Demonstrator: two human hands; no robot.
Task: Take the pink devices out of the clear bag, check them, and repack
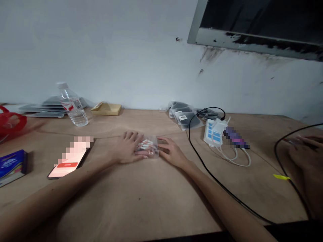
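A small clear plastic bag point(153, 142) lies on the wooden table point(141, 208) between my two hands. Several small white and orange-pink pieces show inside it, along with something pink; their kind is too small to tell. My left hand point(130, 148) rests with spread fingers over the bag's left side, partly covering it. At the bag's right edge, my right hand point(171, 152) has its fingers stretched out and apart, the tips touching or very close to the plastic. Neither hand is closed round anything.
A phone point(68, 164), a water bottle point(74, 109), a blue packet point(12, 166) and a red bag point(11, 122) are on the left. Behind are a yellow box point(107, 109) and grey pouches point(185, 116). Right: a power strip point(213, 132), black cable point(202, 163) and another person's hand point(306, 154).
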